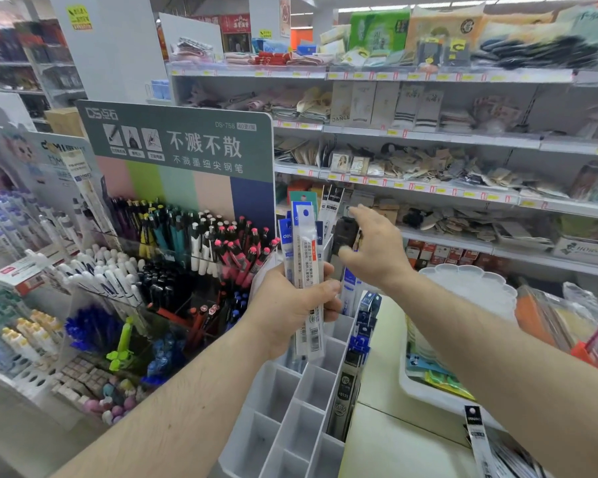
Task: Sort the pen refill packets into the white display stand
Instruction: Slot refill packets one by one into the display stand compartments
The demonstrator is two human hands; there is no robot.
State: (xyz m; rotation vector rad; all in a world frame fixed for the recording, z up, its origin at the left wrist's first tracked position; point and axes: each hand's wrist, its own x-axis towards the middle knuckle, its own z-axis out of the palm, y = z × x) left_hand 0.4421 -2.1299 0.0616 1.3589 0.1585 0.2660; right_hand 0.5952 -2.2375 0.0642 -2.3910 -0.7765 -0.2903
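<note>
My left hand point(296, 307) grips a bundle of long clear pen refill packets point(306, 257) with blue and white tops, held upright above the white display stand point(290, 419). The stand has several stepped square compartments; its right column holds blue-topped packets point(363, 326) and black ones point(342, 391). My right hand point(373, 246) reaches to the stand's upper back and pinches a dark packet point(344, 232). Behind it more refill packets point(330, 205) stand upright.
A tiered pen display point(173, 257) with a green sign stands left of the stand. A white tray point(428, 388) with flat goods sits on the right. Loose black refill packets point(480, 439) lie at the lower right. Store shelves point(428, 139) fill the background.
</note>
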